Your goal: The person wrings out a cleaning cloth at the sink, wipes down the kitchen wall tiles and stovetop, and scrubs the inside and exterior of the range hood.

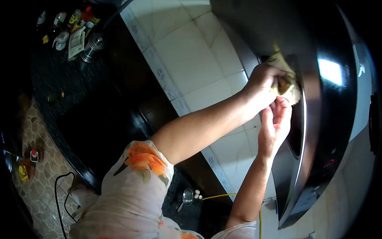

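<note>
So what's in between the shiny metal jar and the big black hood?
In the head view, going from the metal jar to the black hood, you cross a dark surface, a patterned border strip, then white wall tiles.

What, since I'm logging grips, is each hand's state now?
Left hand: closed, holding the yellowish cloth.
Right hand: curled at the cloth's edge; grip cannot be told.

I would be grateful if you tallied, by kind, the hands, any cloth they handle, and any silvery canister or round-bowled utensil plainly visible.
Hands (left hand and right hand): 2
Cloth: 1
Silvery canister: 1
Round-bowled utensil: 1
Total: 5
</note>
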`<action>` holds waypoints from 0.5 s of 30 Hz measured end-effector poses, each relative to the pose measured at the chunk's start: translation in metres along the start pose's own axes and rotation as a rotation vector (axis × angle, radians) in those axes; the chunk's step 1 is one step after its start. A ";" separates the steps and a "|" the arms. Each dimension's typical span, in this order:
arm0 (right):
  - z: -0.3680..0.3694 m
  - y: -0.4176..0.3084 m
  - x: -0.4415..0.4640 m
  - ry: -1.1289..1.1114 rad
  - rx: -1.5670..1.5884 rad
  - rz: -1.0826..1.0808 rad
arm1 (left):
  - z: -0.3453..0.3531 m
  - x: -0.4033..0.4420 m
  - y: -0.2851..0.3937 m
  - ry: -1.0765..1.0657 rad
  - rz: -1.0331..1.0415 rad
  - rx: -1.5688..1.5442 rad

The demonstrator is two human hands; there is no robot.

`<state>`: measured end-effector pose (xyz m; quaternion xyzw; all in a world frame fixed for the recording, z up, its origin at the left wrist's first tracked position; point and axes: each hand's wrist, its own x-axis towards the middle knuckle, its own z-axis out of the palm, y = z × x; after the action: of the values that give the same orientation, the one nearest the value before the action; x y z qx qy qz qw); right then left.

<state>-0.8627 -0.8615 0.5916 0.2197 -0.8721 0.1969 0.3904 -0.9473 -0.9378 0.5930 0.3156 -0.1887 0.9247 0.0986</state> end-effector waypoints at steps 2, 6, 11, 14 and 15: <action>-0.001 0.008 -0.006 -0.088 0.054 -0.021 | -0.006 -0.007 0.003 0.096 0.068 -0.030; -0.009 0.027 -0.040 -0.382 0.157 0.369 | -0.058 -0.047 0.020 0.089 -0.124 0.123; -0.016 0.056 -0.079 -0.702 0.392 0.593 | -0.113 -0.081 0.051 0.095 -0.337 0.104; 0.001 0.088 -0.095 -0.287 0.604 0.674 | -0.106 -0.102 0.071 0.072 -0.392 0.028; 0.012 0.086 -0.094 -0.189 0.691 0.690 | -0.106 -0.108 0.074 0.069 -0.415 0.023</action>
<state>-0.8597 -0.7746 0.4970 0.0515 -0.8094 0.5713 0.1260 -0.9431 -0.9687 0.4279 0.3168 -0.1057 0.8969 0.2900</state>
